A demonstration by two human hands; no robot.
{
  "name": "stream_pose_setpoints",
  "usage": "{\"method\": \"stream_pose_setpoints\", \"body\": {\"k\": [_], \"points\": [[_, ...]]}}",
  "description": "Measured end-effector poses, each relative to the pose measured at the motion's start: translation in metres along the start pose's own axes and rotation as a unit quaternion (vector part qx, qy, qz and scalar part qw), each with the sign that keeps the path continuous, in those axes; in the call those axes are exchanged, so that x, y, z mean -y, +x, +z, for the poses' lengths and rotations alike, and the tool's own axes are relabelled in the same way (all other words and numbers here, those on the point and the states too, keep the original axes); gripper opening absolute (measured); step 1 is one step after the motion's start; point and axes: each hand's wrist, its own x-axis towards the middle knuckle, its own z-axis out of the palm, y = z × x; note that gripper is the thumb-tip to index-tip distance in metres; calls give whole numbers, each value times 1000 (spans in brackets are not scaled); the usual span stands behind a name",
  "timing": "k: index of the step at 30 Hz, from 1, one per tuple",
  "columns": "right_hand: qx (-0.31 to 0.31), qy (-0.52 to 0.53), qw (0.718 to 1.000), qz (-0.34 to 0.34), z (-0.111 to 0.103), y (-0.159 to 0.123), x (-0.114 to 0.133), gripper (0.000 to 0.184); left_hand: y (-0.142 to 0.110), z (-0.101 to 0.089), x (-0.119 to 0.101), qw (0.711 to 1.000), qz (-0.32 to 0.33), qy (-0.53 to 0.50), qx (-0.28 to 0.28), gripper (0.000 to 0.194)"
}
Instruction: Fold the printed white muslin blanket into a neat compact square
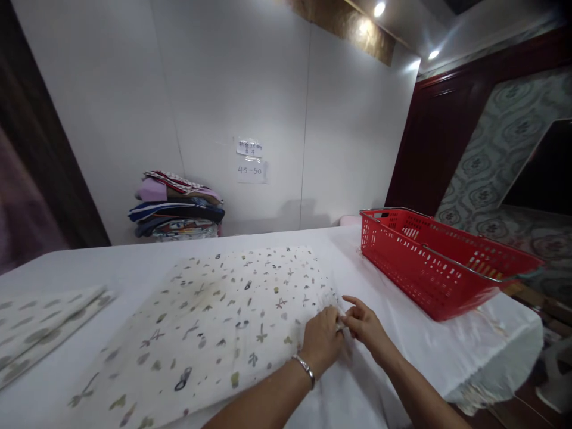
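A white cloth [214,328] with a scattered green, grey and brown print lies spread flat on the table. At its right edge my left hand [322,339], with a silver bracelet at the wrist, is closed on the fabric. Close beside it, my right hand [363,326] pinches the same edge between thumb and fingers, its index finger raised. The cloth is bunched up where the two hands meet. Exactly how the fingers grip it is partly hidden.
A red plastic basket [429,262] stands at the table's right side. Folded patterned fabric [44,328] lies at the left. Behind the table is a stack of folded textiles [179,205] against the white wall, near paper labels [251,161]. White cloth covers the table [344,250].
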Motion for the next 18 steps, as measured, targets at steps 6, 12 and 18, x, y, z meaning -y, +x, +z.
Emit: {"method": "stream_pose_setpoints", "body": {"k": [6, 12, 18], "points": [[40, -23, 998, 34, -6, 35, 0, 49, 2, -16, 20, 976, -87, -196, -35, 9], [2, 6, 991, 137, -4, 129, -11, 24, -8, -46, 57, 870, -192, -442, -108, 13], [-36, -28, 984, 173, 19, 228, -18, 14, -25, -59, 95, 803, -266, -519, -120, 30]]}}
